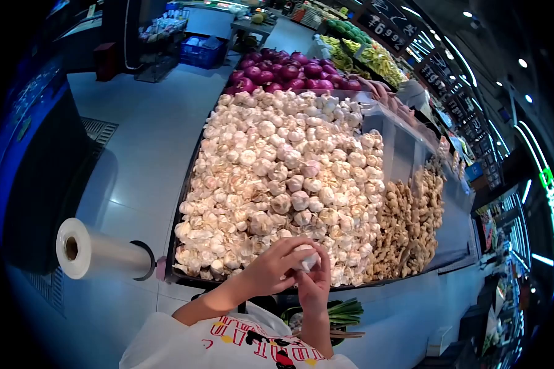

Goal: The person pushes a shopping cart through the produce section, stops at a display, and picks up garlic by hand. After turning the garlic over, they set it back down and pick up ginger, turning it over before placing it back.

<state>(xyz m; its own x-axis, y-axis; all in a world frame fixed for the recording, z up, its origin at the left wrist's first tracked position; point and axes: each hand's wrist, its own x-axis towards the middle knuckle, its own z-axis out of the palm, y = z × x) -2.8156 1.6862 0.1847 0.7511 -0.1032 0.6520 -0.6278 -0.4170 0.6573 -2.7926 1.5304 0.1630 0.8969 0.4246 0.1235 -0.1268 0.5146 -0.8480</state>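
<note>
At the front edge of a wide display of garlic bulbs [289, 166], a single white garlic bulb [308, 259] is held between both hands. My left hand [271, 263] comes in from the left, its curled fingers reaching over the bulb's near side. My right hand [316, 284] rises from below, closed round the other side, with its fingers close to those of the left. Part of the bulb is covered by fingers. Loose garlic lies just behind and beside both hands.
Ginger [412, 221] is piled right of the garlic, and purple onions [283, 71] lie behind it. A roll of clear plastic bags [98, 249] sticks out at the left front corner. Below my right forearm are green scallions [346, 312]. Grey tiled floor [148, 147] runs along the left.
</note>
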